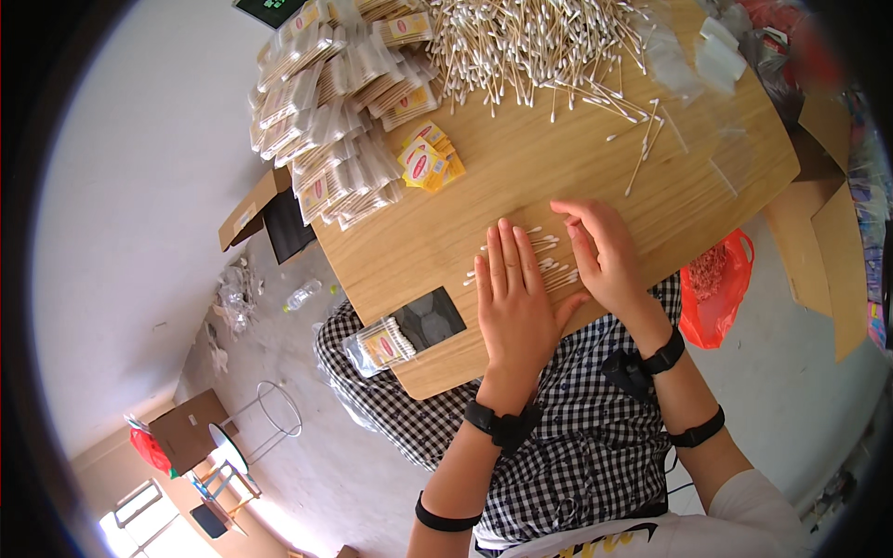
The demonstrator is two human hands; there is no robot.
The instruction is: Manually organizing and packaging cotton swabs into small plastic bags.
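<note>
A small group of cotton swabs (559,270) lies on the wooden table near its front edge. My left hand (510,293) rests flat across them, its fingers stretched out and hiding part of the group. Just to the right, my right hand (605,256) has its fingers apart and slightly bent, with nothing visible in them. At the left edge of the table, a clear bag of cotton swabs (381,346) with a yellow card sits beside a dark rectangular patch (435,318).
Filled swab bags (326,116) are heaped at the far left, with yellow cards (428,163) beside them. A large pile of loose swabs (530,46) covers the far middle. Empty clear bags (716,60) lie far right. A red bag (721,298) and cardboard box (819,242) flank the table's right side.
</note>
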